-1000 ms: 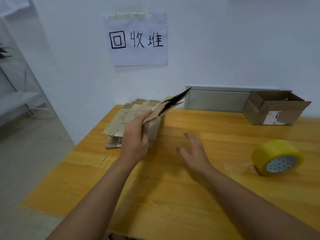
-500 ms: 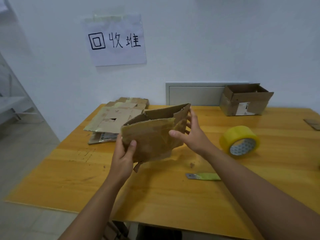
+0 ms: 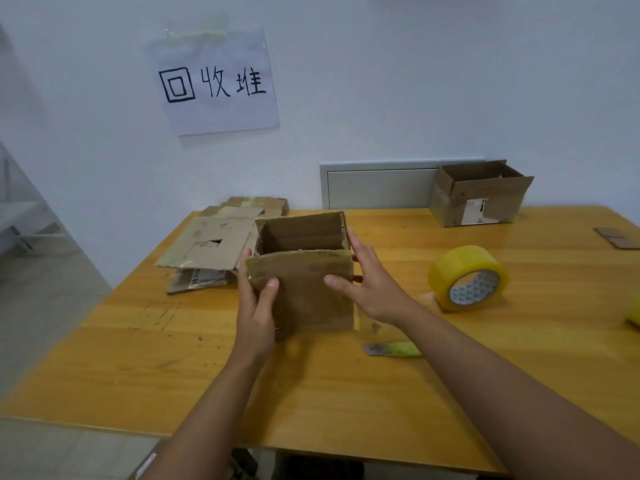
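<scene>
A small brown cardboard box (image 3: 304,289) stands squared up and open at the top in the middle of the wooden table (image 3: 173,368). My left hand (image 3: 254,313) grips its left side, thumb on the near face and fingers behind the left wall. My right hand (image 3: 367,282) grips its right side, thumb on the near face and fingers along the right wall.
A stack of flattened cardboard (image 3: 214,244) lies at the back left under a paper sign (image 3: 214,81). A yellow tape roll (image 3: 467,277) stands to the right, a yellow-handled cutter (image 3: 393,349) lies near my right forearm. An open box (image 3: 479,195) sits at the back right.
My left hand brought the flat cardboard from the stack to the table's middle. My right hand joined it, and the piece has been opened out into a square box.
</scene>
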`<state>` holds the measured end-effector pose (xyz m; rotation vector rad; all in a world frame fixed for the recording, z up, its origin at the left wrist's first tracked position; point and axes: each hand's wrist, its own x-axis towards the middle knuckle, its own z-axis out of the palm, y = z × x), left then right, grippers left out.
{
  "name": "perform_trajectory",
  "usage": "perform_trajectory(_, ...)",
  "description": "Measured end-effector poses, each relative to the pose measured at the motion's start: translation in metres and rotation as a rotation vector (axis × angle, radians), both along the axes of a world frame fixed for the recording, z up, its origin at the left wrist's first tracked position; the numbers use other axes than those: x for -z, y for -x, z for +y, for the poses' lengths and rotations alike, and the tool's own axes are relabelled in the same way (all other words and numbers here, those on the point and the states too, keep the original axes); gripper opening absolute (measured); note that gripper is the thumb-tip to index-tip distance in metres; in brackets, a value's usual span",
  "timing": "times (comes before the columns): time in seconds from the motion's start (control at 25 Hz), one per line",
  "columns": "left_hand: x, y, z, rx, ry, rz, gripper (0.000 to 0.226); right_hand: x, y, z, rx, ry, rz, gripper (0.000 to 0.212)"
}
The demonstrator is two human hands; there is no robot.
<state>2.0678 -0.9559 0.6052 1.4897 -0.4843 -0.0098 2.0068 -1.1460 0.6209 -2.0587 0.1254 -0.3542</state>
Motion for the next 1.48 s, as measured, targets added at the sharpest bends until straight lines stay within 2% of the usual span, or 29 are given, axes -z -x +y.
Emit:
perform_trajectory(0.24, -0.003, -0.01, 0.0, 0.033, -0.074, 0.01, 0.046, 0.007, -0.007, -0.002, -0.02, -0.045, -0.059, 0.094)
perform_trajectory(0.32, -0.001, -0.015, 0.005, 0.039, -0.115, -0.03, 0.049, 0.007, -0.007, -0.003, 0.024, -0.013, -0.111, 0.085)
perform_trajectory(0.52, 0.006, -0.022, 0.01, -0.01, -0.237, -0.129, 0.033, 0.014, -0.006, -0.004, 0.071, 0.083, -0.141, 0.063)
perform_trajectory(0.72, -0.003, -0.026, 0.007, -0.065, -0.217, -0.169, 0.041, 0.003, -0.006, 0.0, 0.108, -0.035, -0.142, 0.049)
perform_trajectory(0.84, -0.012, -0.031, 0.004, -0.127, -0.228, -0.106, 0.026, -0.011, -0.008, 0.004, 0.176, -0.124, -0.122, 0.032)
perform_trajectory(0.88, -0.016, -0.031, 0.003, -0.136, -0.221, -0.071, 0.016, -0.016, -0.008, 0.004, 0.18, -0.146, -0.096, 0.036)
perform_trajectory(0.92, -0.022, -0.033, 0.003, -0.136, -0.222, -0.033, 0.015, -0.022, -0.009, 0.003, 0.178, -0.154, -0.059, 0.048)
perform_trajectory(1.0, -0.032, -0.039, 0.002, -0.103, -0.261, 0.004, 0.046, -0.035, -0.013, -0.002, 0.152, -0.124, 0.031, 0.072)
perform_trajectory(1.08, -0.04, -0.048, 0.002, -0.039, -0.362, 0.024, 0.061, -0.046, -0.019, -0.006, 0.097, -0.084, 0.13, 0.076)
perform_trajectory(1.2, -0.041, -0.058, 0.003, 0.043, -0.449, 0.064, 0.045, -0.049, -0.022, -0.005, 0.05, -0.051, 0.212, 0.053)
perform_trajectory(1.32, -0.028, -0.053, 0.006, 0.036, -0.416, 0.09, 0.022, -0.032, -0.017, -0.007, 0.067, -0.102, 0.224, 0.023)
perform_trajectory(1.48, -0.006, -0.043, 0.012, 0.075, -0.386, 0.197, 0.008, -0.015, -0.001, -0.004, 0.021, -0.216, 0.29, 0.019)
